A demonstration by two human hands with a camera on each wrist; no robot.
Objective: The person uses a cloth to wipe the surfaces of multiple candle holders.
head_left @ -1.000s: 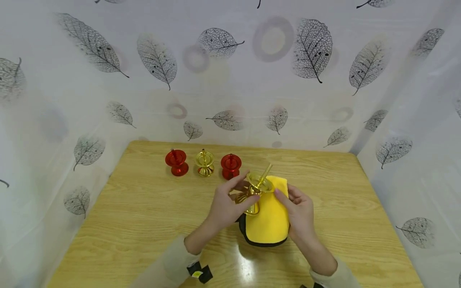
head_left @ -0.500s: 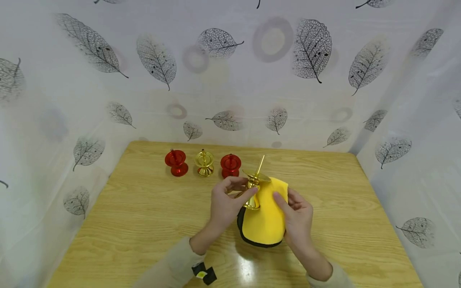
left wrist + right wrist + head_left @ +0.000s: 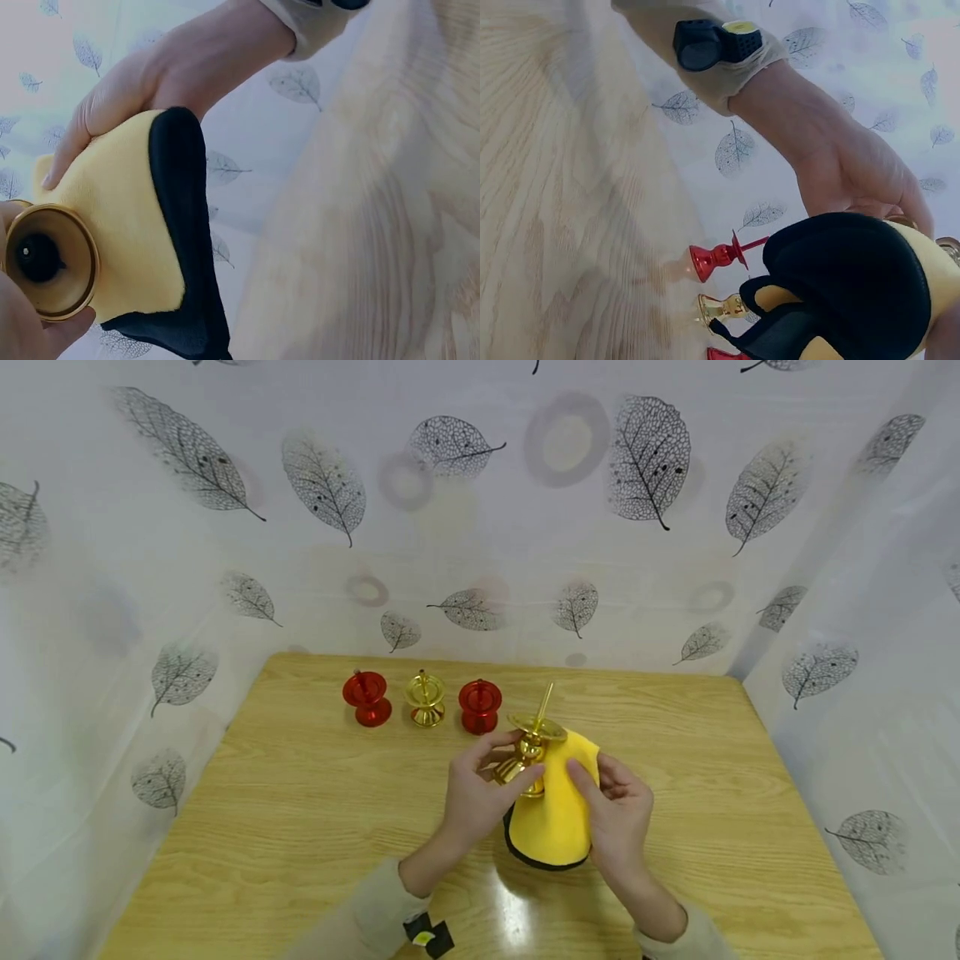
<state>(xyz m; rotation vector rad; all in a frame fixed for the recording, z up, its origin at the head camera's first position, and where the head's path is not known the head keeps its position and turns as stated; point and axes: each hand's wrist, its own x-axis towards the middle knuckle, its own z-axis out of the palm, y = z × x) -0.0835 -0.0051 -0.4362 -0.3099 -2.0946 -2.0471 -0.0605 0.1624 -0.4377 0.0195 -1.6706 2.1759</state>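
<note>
My left hand grips a shiny gold candle holder by its lower part, thumb in front and fingers behind. Its dish and long spike tilt slightly to the right, above the table. In the left wrist view the hollow underside of its base shows, dark in the middle. My right hand pinches a yellow cloth with black edging, thumb on the yellow face. That cloth lies right beside the holder and seems to touch it. From the right wrist, mostly the cloth's black back is visible.
Towards the back of the wooden table stand a red candle holder, a gold one and another red one, in a row. A white leaf-patterned curtain hangs behind and at both sides.
The gold holder has turned more upright and risen a little, with my left hand shifting slightly right. The cloth in my right hand has bent and moved slightly. The standing holders have stayed put.
</note>
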